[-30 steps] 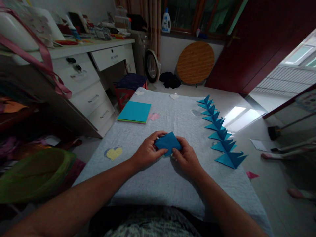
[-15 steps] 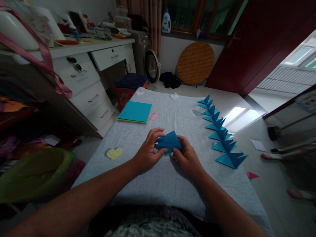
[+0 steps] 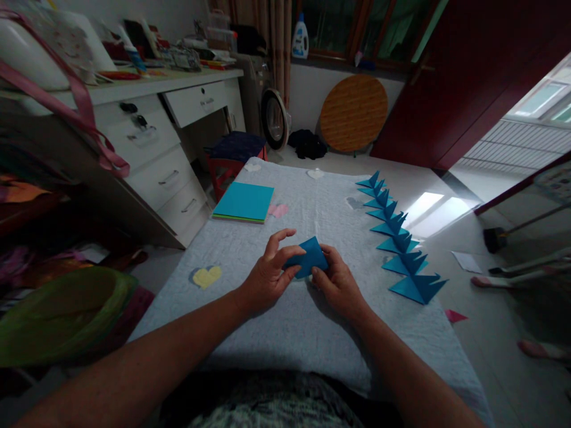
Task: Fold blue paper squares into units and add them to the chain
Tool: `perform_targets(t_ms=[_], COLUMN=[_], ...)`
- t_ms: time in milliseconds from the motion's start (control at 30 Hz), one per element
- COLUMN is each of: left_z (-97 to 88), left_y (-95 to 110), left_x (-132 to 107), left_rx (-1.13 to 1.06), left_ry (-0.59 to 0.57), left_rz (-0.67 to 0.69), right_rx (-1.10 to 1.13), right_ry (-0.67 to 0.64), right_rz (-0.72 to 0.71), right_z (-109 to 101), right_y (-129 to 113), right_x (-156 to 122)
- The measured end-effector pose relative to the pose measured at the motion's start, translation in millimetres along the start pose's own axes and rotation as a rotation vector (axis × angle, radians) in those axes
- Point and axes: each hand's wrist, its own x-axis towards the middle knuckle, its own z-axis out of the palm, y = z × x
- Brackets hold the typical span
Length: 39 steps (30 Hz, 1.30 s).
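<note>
Between my hands, above the cloth-covered table (image 3: pixel 250 333), is a small folded piece of blue origami paper (image 3: pixel 311 257). My left hand (image 3: pixel 271 270) pinches its left side between thumb and fingers, with the index finger raised off the paper. My right hand (image 3: pixel 336 279) grips the right side, thumb in front and fingers behind. Along the table's right side stands a row of several folded blue paper cranes (image 3: pixel 408 288), pointed wings spread. At the far left of the table lies a stack of square paper (image 3: pixel 244 201), blue on top.
A green-lined bin (image 3: pixel 57 321) stands at the left, near a white desk (image 3: pixel 151 137) with drawers. Behind the table are a stool (image 3: pixel 236 145) and a washing machine with its round door (image 3: pixel 275 119) ajar. A pink paper scrap (image 3: pixel 455 316) lies at the right.
My left index finger has lifted, and another left finger has moved right onto the front of the folded paper. My right hand and the paper have stayed nearly in place.
</note>
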Motion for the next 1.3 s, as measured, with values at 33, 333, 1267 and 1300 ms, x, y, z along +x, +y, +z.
perform_targets(t_ms=[33,333,1267,1300], left_z=[-0.1,0.4,-1.8,-2.5], left_y=[0,-1,0,0], left_x=[0,2,10,11], left_rx=[-0.001,-0.030,-0.083,-0.097], left_ry=[-0.008,-0.054,-0.110,-0.124], left_rz=[0.000,-0.022,-0.107,-0.139], right_rx=[0.006,0.028,0.030,0.010], right_ry=[0.004,0.007,0.008,0.005], right_rz=[0.008,-0.029,-0.093,-0.100], right_z=[0,0,-1,-2], right_y=[0,-1,0,-2], right_x=[0,-2,2,3])
